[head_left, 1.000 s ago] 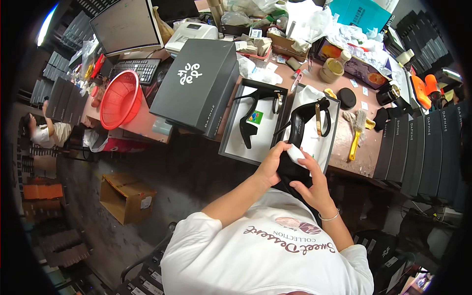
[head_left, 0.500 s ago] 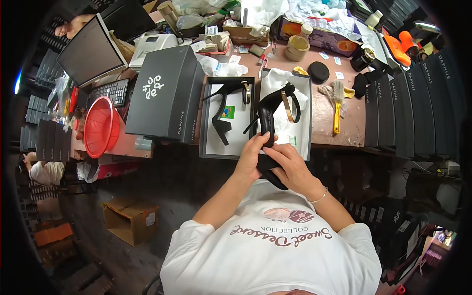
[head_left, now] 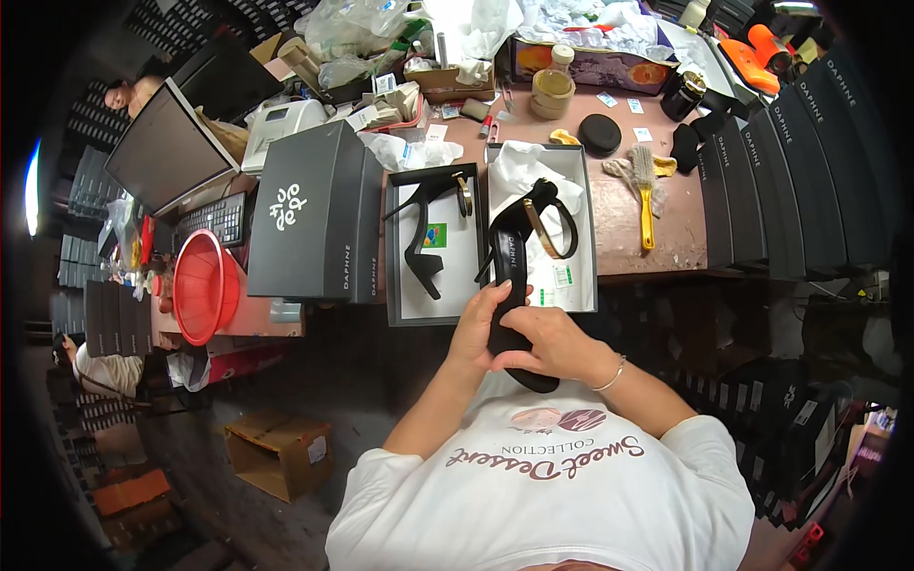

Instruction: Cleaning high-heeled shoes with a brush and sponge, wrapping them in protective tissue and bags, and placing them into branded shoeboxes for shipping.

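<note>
My left hand [head_left: 476,328] is closed around the front part of a black high-heeled sandal [head_left: 511,259] with a gold-trimmed ankle strap, its thumb along the footbed's edge. On the other side, my right hand [head_left: 557,343] curls over the toe strap area, fingertips pressed on it. The sandal's heel end points away from me, over the open shoe box [head_left: 455,278]. Inside the box's left part lies a second black sandal [head_left: 421,233] on its side, beside a small green card [head_left: 436,236]. White tissue paper [head_left: 522,169] fills the back of the right part.
A closed dark grey shoe box [head_left: 309,224] stands left of the open one, with a red plastic basket [head_left: 205,285] and keyboard [head_left: 211,221] beyond. A yellow-handled brush [head_left: 646,205] and round black tin [head_left: 600,135] lie to the right, near stacked dark boxes [head_left: 804,181].
The sandal has turned so its footbed shows more from above. My right hand's fingers have moved further across its toe part. The whole view has shifted slightly.
</note>
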Available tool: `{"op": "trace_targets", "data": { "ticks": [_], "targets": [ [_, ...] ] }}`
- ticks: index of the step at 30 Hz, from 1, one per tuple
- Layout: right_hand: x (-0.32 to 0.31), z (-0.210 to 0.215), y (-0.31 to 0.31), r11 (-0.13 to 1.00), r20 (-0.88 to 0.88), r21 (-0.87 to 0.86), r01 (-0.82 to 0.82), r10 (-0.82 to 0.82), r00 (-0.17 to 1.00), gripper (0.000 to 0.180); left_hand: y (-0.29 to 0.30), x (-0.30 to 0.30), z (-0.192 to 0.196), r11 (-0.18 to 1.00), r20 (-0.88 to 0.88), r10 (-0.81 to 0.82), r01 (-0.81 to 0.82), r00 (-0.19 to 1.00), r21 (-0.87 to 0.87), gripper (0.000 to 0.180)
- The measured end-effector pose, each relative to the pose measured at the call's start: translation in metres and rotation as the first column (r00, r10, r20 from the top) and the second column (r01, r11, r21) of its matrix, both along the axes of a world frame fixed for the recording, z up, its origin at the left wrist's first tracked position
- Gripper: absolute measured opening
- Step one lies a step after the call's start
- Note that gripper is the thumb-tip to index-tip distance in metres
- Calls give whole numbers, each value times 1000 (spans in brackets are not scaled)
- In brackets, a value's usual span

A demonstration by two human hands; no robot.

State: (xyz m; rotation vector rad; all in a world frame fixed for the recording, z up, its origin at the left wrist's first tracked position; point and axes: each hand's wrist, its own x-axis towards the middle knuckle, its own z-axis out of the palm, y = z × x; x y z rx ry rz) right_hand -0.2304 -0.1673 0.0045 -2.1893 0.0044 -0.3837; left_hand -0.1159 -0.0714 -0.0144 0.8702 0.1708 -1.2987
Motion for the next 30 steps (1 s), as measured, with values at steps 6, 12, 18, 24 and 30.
{"op": "trace_targets", "data": {
  "ticks": [6, 12, 18, 24, 30],
  "targets": [
    [2, 19, 0, 965, 35, -222, 138, -134, 990, 53, -2, 2, -8, 997, -58, 42, -45, 997, -57, 30],
    [4, 5, -6, 996, -81, 91, -7, 15, 997, 51, 2, 2, 2, 999, 40, 31, -32, 999, 30, 31],
    [14, 15, -29, 993, -307, 93, -76, 101, 946, 59, -6, 6, -26, 999, -10, 40, -41, 999, -23, 33],
    [18, 31, -46, 982, -68, 165, 92, -82, 994, 42, -18, 53, 37, 979, 188, 146, -114, 971, -170, 37],
    [18, 29, -53, 927, -10, 373, 36, -34, 999, 36, -31, 69, 40, 975, 150, 47, -13, 988, -222, 38]
  ]
}}
